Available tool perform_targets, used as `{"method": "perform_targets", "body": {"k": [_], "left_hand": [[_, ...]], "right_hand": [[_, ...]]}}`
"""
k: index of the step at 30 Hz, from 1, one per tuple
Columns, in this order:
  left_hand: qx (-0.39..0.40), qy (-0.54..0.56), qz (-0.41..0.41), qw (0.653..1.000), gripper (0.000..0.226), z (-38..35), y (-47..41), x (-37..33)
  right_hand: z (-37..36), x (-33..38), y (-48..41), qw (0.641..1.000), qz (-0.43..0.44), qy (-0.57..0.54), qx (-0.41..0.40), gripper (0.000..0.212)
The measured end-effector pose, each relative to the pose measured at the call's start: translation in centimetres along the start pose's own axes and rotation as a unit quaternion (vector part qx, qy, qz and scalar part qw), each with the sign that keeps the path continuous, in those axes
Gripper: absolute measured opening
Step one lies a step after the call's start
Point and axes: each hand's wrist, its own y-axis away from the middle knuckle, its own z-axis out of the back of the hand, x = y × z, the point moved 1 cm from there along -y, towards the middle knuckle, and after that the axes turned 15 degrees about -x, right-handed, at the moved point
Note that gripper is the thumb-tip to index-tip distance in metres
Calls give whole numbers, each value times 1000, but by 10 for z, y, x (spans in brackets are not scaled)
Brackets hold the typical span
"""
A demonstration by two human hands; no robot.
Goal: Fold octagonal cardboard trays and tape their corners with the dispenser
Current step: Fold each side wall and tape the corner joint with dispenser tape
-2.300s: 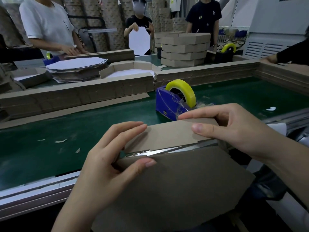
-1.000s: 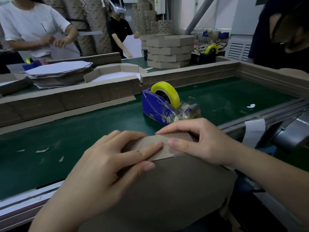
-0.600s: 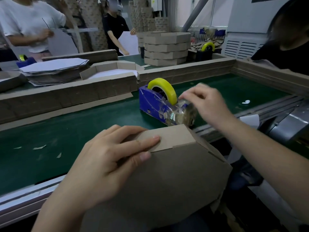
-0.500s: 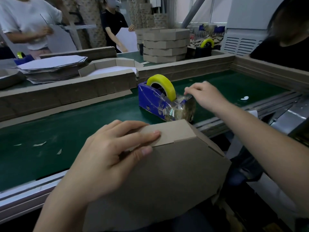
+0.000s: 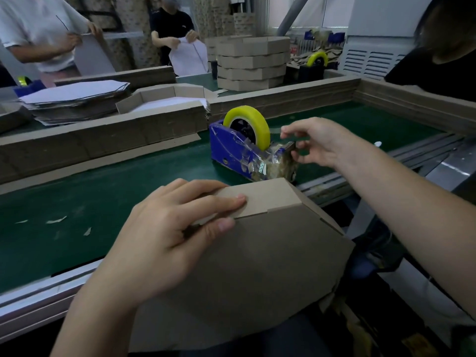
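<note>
Right hand (image 5: 316,141) now at dispenser (image 5: 231,148), grip unclear; left hand (image 5: 170,228) pinch-tight on brown folded tray (image 5: 270,258)

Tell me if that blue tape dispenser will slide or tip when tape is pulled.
Likely stays put: the tape dispenser has a long, low base flat on the green belt. Only the right hand is near it and nothing steadies it, suggesting weight. The tall roll might rock it slightly.
</note>
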Motion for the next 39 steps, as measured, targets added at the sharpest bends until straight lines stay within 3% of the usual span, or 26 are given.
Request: {"method": "perform_targets", "body": {"k": [5, 20, 30, 35, 37, 39], "left_hand": [[-5, 2, 3, 1000, 37, 1, 0, 3], [-1, 9, 20, 1000, 37, -3, -2, 8], [-5, 12, 10, 1000, 37, -3, -3, 9], [-5, 6, 12, 1000, 36, -4, -4, 7], [-3, 4, 11, 1000, 36, -4, -5, 7], [-4, 4, 12, 1000, 37, -4, -5, 8]], "right_hand": [[2, -20, 0, 988, 15, -154, -7, 21], [4, -45, -7, 953, 51, -299, -1, 50], [3, -64, -3, 922, 68, -381, -26, 35], [7, -74, -1, 954, 120, -268, -58, 41], [17, -79, -3, 967, 199, -123, -100, 36], [26, -80, -4, 938, 304, 72, -152, 29]]}}
